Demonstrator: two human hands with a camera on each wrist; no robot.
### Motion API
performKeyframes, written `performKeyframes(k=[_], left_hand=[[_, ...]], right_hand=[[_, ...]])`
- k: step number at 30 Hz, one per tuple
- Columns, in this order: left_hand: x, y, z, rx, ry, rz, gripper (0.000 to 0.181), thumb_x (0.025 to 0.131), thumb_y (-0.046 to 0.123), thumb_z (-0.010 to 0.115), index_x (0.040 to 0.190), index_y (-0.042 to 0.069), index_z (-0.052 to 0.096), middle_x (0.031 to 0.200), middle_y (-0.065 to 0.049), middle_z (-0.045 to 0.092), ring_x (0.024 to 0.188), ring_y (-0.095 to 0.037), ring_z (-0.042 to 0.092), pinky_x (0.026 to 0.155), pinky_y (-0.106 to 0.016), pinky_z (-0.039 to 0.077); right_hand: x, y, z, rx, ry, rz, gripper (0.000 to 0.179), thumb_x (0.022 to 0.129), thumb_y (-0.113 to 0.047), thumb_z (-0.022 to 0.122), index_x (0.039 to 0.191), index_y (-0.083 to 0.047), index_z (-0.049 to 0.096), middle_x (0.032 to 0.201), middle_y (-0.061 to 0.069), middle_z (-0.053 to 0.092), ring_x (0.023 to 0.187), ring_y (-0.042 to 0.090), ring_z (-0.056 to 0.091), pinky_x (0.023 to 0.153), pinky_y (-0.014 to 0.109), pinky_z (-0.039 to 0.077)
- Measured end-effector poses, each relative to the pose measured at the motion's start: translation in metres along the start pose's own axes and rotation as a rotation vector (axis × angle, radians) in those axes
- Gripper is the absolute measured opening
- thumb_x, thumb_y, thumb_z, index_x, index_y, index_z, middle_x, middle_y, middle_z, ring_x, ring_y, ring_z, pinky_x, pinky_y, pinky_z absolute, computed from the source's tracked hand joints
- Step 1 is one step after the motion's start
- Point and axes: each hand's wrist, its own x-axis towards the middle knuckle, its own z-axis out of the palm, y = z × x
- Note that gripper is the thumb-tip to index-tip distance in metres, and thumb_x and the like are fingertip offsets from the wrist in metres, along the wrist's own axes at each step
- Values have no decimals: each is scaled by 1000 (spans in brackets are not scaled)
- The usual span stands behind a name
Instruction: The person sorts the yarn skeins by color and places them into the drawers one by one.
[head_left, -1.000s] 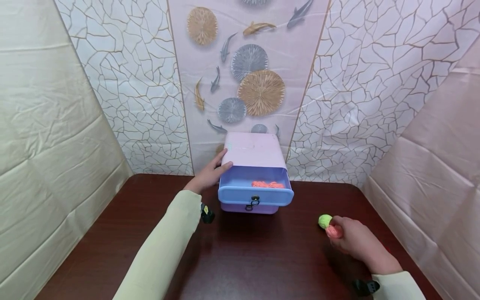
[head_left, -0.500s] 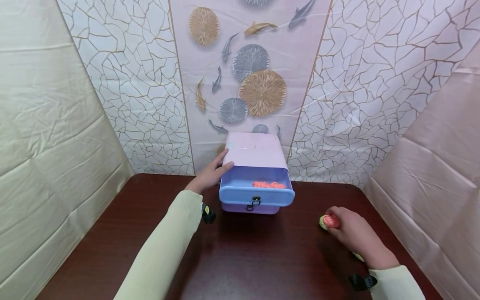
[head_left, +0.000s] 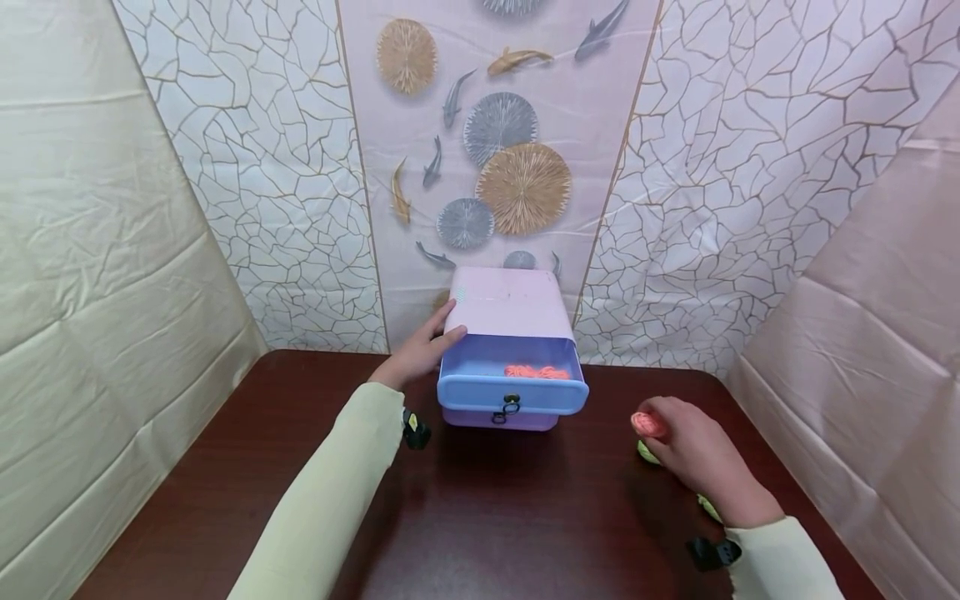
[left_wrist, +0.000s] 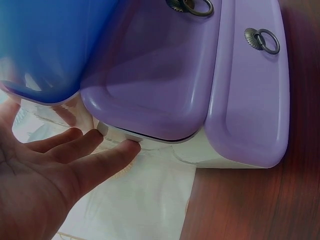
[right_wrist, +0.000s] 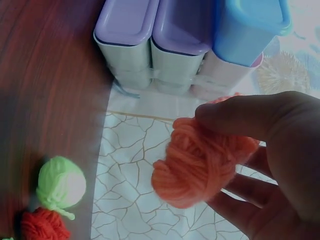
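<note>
A small drawer cabinet (head_left: pixel 512 304) with a pink top stands at the back of the table. Its blue top drawer (head_left: pixel 510 395) is pulled out, and coral yarn (head_left: pixel 537 372) lies inside. My left hand (head_left: pixel 420 352) rests against the cabinet's left side, thumb near the top edge; the left wrist view has its extended fingers (left_wrist: pixel 107 159) touching the side beside the purple drawers (left_wrist: pixel 155 75). Off to the right, my right hand (head_left: pixel 701 450) pinches a coral ball of yarn (right_wrist: pixel 197 165) between thumb and fingers, raised above the table.
Below the right hand, a lime-green yarn ball (right_wrist: pixel 61 182) and a red yarn ball (right_wrist: pixel 44 225) lie on the dark wooden table (head_left: pixel 510 517). Another green piece (head_left: pixel 708 508) shows beside the right wrist. Patterned cloth (head_left: pixel 690 208) hangs behind the table.
My right hand has lifted the coral yarn ball and moved slightly left and away from me, uncovering green yarn near the wrist. The left hand stays at the cabinet.
</note>
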Motion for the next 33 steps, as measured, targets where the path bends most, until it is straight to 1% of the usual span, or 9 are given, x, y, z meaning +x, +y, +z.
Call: performKeyframes(k=[4, 10, 15, 19, 23, 26, 29, 33], left_hand=[[0, -1, 1, -5, 4, 1, 74, 91, 59, 56, 152, 48, 15, 154, -15, 32, 130, -36, 48, 92, -49, 52], [1, -2, 1, -15, 4, 1, 73, 92, 57, 56, 152, 48, 16, 154, -15, 33, 129, -36, 49, 91, -49, 53], [2, -3, 0, -17, 0, 2, 74, 91, 59, 56, 152, 49, 15, 155, -15, 31, 129, -37, 48, 90, -49, 53], [3, -3, -1, -21, -4, 6, 73, 92, 58, 56, 151, 49, 15, 155, -15, 32, 129, -37, 48, 90, -49, 53], [4, -3, 0, -22, -6, -4, 72, 92, 57, 56, 151, 49, 15, 154, -15, 32, 129, -36, 48, 89, -48, 54], [4, -2, 0, -23, -14, -15, 72, 94, 55, 55, 152, 48, 13, 156, -16, 30, 131, -37, 46, 90, -49, 53], [4, -1, -1, -27, -25, -20, 73, 95, 52, 54, 154, 44, 10, 157, -17, 27, 133, -38, 44, 91, -50, 53], [2, 2, 0, -24, -26, -17, 73, 96, 52, 53, 154, 44, 9, 157, -17, 27, 133, -39, 44, 89, -50, 53]], right_hand=[[3, -4, 0, 0, 23, -5, 25, 79, -14, 77, 100, -9, 65, 91, 6, 64, 79, 21, 55, 70, 41, 48], [6, -10, 0, 0, 43, -1, 29, 80, -15, 77, 105, -8, 65, 98, 10, 65, 85, 25, 56, 74, 45, 50], [10, -15, 0, 2, 89, -22, 31, 79, -14, 78, 107, -8, 64, 100, 12, 65, 87, 26, 56, 75, 47, 50], [14, -18, -1, 13, 128, -31, 33, 78, -10, 78, 108, -7, 63, 104, 13, 65, 91, 28, 56, 78, 50, 50], [18, -21, -1, 14, 167, -39, 36, 78, -10, 78, 111, -7, 63, 108, 15, 66, 95, 31, 57, 81, 52, 50], [21, -24, -2, 17, 199, -55, 36, 78, -10, 79, 111, -6, 63, 108, 16, 66, 96, 32, 58, 81, 52, 51], [24, -28, -2, 27, 227, -62, 33, 80, -11, 78, 109, -7, 63, 106, 15, 67, 96, 33, 59, 82, 53, 51], [28, -33, -3, 38, 245, -38, 32, 81, -12, 78, 108, -9, 63, 107, 15, 67, 97, 34, 59, 83, 54, 50]])
